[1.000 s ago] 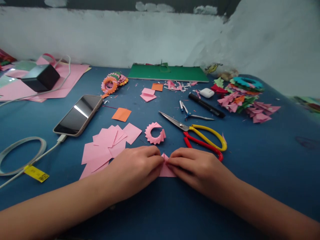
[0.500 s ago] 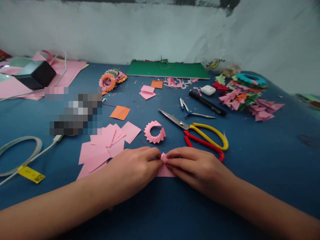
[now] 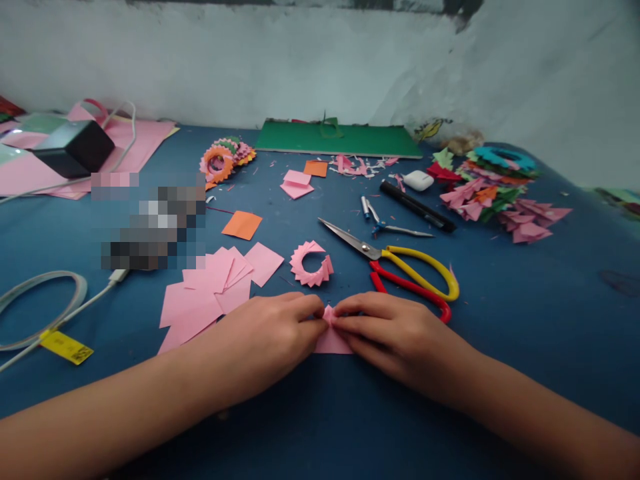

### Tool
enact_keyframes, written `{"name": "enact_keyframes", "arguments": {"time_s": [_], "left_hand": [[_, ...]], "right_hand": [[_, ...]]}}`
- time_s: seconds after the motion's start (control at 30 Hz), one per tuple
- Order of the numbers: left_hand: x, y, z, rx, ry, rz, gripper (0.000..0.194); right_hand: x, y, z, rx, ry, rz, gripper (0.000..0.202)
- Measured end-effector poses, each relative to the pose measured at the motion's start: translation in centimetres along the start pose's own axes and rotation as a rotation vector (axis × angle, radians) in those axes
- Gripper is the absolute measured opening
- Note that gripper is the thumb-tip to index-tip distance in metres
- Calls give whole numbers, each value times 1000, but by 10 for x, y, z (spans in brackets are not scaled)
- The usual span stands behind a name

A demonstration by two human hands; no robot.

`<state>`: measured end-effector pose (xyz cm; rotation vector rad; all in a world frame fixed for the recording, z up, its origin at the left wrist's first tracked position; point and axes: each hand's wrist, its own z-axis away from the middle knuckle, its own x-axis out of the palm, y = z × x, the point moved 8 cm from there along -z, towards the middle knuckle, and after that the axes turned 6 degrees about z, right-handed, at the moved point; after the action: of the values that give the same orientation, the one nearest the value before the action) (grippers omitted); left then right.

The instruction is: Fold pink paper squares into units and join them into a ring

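Note:
A small piece of pink paper [image 3: 332, 343], partly folded to a point at its top, lies on the blue table between my hands. My left hand [image 3: 285, 337] pinches its upper left side with thumb and forefinger. From the other side, my right hand [image 3: 400, 333] presses and grips the paper's right part with its fingertips. Both hands cover much of the sheet, so its full fold is hidden. Just beyond them lies a partial ring of folded pink paper [image 3: 301, 268]. Loose pink paper squares [image 3: 193, 300] spread out beside my left hand.
Scissors [image 3: 371, 251] with yellow and red handles lie beyond my right hand. Behind them are a black pen [image 3: 417, 207] and a white case [image 3: 419, 180]. Colourful folded pieces [image 3: 480, 193] pile up at right. A cable [image 3: 95, 293] and black box [image 3: 75, 148] occupy the left.
The whole view has shifted very slightly, so the table things appear a little further right. Both hands keep nearly the same hold on the pink paper.

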<state>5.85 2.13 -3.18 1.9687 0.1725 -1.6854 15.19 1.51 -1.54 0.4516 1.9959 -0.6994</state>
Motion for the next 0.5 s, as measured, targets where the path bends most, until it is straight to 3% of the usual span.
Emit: {"name": "enact_keyframes", "arguments": {"time_s": [0.5], "left_hand": [[-4, 0, -1, 21, 12, 7, 26]], "right_hand": [[0, -1, -2, -34, -1, 14, 21]]}}
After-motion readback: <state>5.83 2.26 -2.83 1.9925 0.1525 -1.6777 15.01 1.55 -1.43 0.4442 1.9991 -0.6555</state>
